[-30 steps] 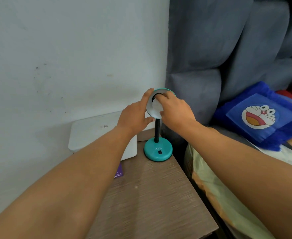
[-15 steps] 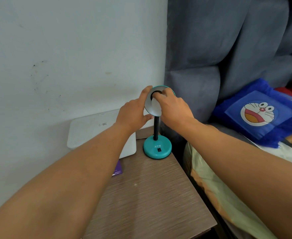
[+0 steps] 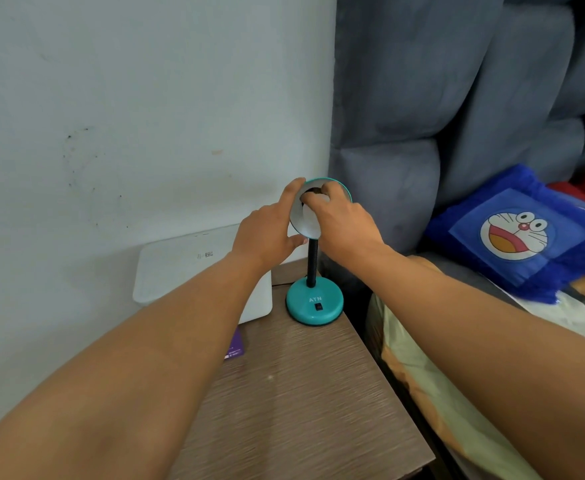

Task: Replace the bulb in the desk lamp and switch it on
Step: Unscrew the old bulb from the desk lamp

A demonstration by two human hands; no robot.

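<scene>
A small teal desk lamp stands at the back of the bedside table, with a round base [image 3: 314, 303], a black flexible neck [image 3: 312, 261] and a teal shade [image 3: 306, 223] with a white inside turned towards me. My left hand [image 3: 267, 233] grips the shade's left rim and steadies it. My right hand [image 3: 343, 226] reaches into the shade, its fingers closed on a white bulb [image 3: 309, 216] at the dark socket. Most of the bulb is hidden by the fingers. A black rocker switch [image 3: 318, 306] sits on the base.
A white box [image 3: 180, 268] leans in the wall corner left of the lamp, with a purple card [image 3: 235, 346] beside it on the wooden table [image 3: 301, 393]. To the right are a grey padded headboard [image 3: 422, 133], the bed and a blue cartoon pillow [image 3: 516, 233].
Both hands stay on the lamp head. My right fingers have shifted slightly around the bulb inside the shade, and the view has drifted a little.
</scene>
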